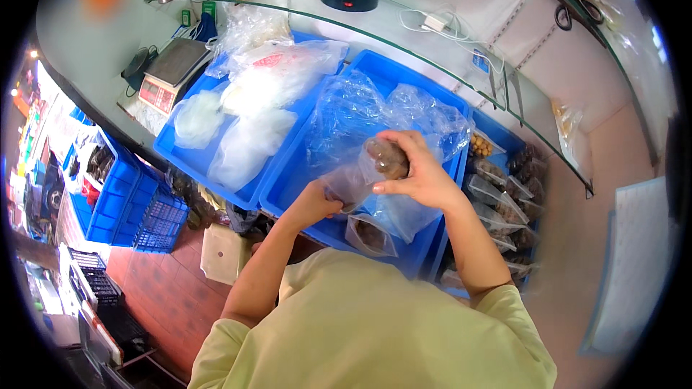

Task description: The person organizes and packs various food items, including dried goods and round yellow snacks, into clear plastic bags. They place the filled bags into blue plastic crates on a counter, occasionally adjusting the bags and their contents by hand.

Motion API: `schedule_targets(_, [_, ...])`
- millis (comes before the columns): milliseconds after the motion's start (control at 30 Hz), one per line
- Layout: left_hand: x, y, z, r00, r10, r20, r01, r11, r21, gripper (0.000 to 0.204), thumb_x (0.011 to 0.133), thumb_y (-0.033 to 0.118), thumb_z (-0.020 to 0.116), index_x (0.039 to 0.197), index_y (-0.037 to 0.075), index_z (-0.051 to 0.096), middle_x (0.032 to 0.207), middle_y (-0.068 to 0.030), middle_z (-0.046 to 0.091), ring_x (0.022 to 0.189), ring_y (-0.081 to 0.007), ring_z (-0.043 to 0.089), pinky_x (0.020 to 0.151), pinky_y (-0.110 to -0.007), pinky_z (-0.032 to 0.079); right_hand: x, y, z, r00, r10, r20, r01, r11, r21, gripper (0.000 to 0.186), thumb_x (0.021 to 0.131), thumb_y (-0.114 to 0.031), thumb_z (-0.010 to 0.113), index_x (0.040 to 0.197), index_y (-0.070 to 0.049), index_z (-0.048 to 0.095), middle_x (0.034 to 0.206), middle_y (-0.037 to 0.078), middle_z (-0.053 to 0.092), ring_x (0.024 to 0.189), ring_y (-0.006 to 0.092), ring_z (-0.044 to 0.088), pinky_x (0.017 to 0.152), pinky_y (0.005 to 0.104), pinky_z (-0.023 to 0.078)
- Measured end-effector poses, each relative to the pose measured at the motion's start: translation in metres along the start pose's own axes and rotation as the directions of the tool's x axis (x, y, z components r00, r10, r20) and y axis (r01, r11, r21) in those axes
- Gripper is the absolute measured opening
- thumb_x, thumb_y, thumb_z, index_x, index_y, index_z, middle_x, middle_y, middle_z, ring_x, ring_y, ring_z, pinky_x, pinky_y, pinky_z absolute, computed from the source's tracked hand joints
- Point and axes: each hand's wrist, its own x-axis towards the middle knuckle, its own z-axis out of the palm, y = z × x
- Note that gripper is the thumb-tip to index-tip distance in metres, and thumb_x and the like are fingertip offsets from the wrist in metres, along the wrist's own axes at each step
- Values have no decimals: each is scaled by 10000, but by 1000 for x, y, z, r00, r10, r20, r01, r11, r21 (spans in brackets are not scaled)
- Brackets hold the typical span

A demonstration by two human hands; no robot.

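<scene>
My right hand (422, 176) is curled around several glossy brown, rounded lumps (387, 158), whose kind I cannot make out. They appear to sit inside a clear plastic bag (350, 181). At the other side of that bag, my left hand (311, 205) pinches its plastic with closed fingers. Both hands are above a blue tray (274, 193) that holds crumpled clear plastic bags (346, 112). Below my hands, in the same tray, lies a small clear bag with dark brown contents (371, 235).
On the right, another blue tray (441, 251) holds several filled clear bags (497, 202). White plastic bags (252, 137) fill the left tray. A scale (173, 72) stands behind it. A glass shelf edge (404, 39) crosses above the trays. Blue crates (119, 194) stand at the left.
</scene>
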Motion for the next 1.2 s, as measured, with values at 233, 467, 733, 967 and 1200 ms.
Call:
schedule_targets(233, [-6, -27, -5, 997, 22, -71, -34, 985, -170, 497, 783, 47, 677, 1274, 42, 600, 940, -33, 685, 759, -99, 622, 606, -263, 505, 16, -10, 13, 972, 54, 230, -93, 983, 160, 815, 695, -282, 888, 1394, -128, 496, 1355, 157, 328, 1298, 323, 393, 1071, 394, 404])
schedule_targets(467, [-10, -38, 3, 996, 24, -86, -51, 945, -324, 475, 818, 77, 697, 1282, 38, 601, 931, -39, 671, 734, -98, 603, 618, -258, 502, 13, -3, 26, 970, 33, 242, -75, 984, 163, 704, 742, -271, 855, 1361, -147, 544, 1363, 148, 326, 1274, 306, 411, 1062, 392, 408])
schedule_targets(733, [-9, -50, 14, 990, 21, -139, -77, 910, -407, 395, 852, 11, 673, 1244, -5, 618, 871, -42, 656, 694, -97, 577, 603, -252, 498, 7, 8, 59, 986, 140, -92, -114, 964, 242, 249, 842, -214, 758, 1054, -87, 731, 1100, 75, 578, 1085, 240, 533, 890, 375, 450])
schedule_targets(967, [-17, -52, 10, 983, 22, -181, -94, 913, -398, 368, 865, 74, 701, 1225, 19, 646, 929, -36, 696, 711, -91, 603, 597, -238, 511, 13, 1, 53, 959, -114, -258, 138, 987, 77, 174, 789, -123, 790, 803, -58, 629, 906, 62, 640, 856, 214, 589, 743, 355, 451])
schedule_targets(1200, [-13, -64, 9, 984, 1, -177, -60, 942, -329, 246, 910, 144, 685, 1084, -29, 701, 863, -54, 689, 695, -107, 613, 622, -255, 530, 18, -6, 46, 986, 155, -58, -105, 855, 509, 199, 811, -90, 783, 852, -85, 588, 881, -20, 602, 828, 85, 557, 725, 270, 445])
